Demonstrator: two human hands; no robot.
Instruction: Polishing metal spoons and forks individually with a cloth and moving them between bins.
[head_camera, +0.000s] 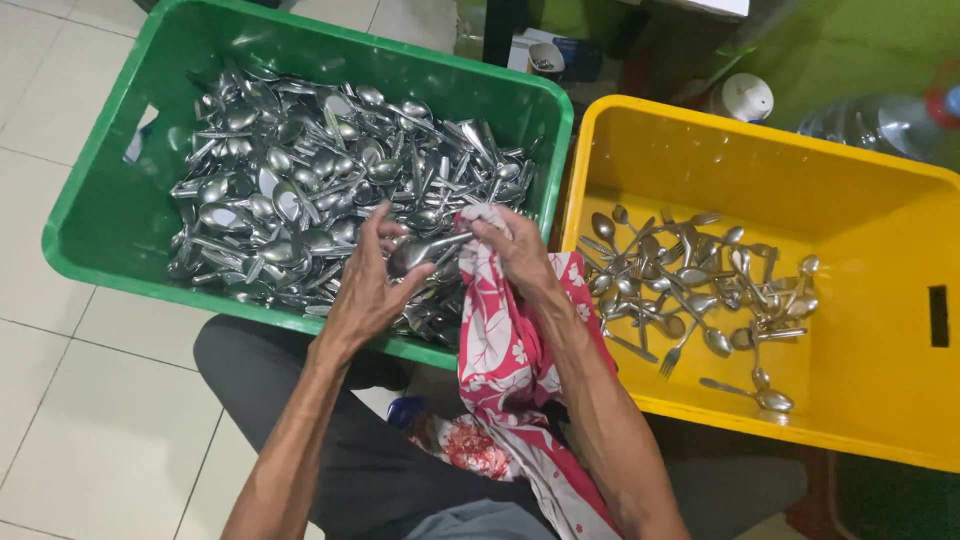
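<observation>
Left hand holds spoon; right hand grips red cloth

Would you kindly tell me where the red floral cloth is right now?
In the head view, the red floral cloth hangs from the right hand at centre, between the green crate and yellow crate, touching the spoon in the left hand.
</observation>
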